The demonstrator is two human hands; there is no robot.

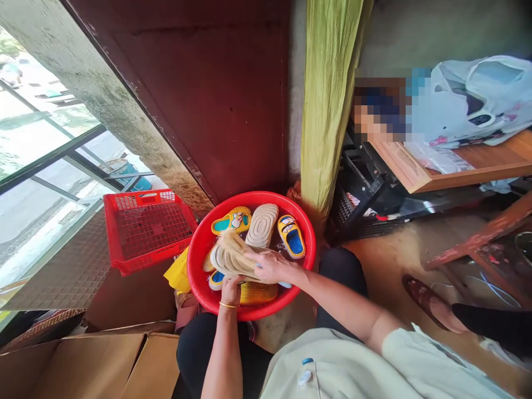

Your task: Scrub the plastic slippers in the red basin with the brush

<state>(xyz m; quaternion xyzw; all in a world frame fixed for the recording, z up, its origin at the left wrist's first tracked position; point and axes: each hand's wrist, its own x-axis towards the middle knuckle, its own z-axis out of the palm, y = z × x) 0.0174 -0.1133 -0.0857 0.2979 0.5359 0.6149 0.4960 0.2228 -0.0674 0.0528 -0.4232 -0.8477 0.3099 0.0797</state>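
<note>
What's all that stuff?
Round plastic tub: one, red, centre
Rubber clogs: at least four, yellow, in tub
Ridged slippers: two, beige, one in tub, one held
Scrubbing brush: one, tan, over tub
Plastic crate: one, red, left of tub
Long curtain: one, green, beyond tub
Door: one, maroon, beyond tub
Cardboard box: one, brown, lower left
Plastic bag: one, white, upper right
Another person's foot: one, sandalled, right
Left hand: one, on slipper
Right hand: one, on brush

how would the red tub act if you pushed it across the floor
The red tub is probably heavy to shift, holding several shoes and what looks like water, which might slosh if shoved quickly. It seems unlikely to tip, being wide and low.
</note>
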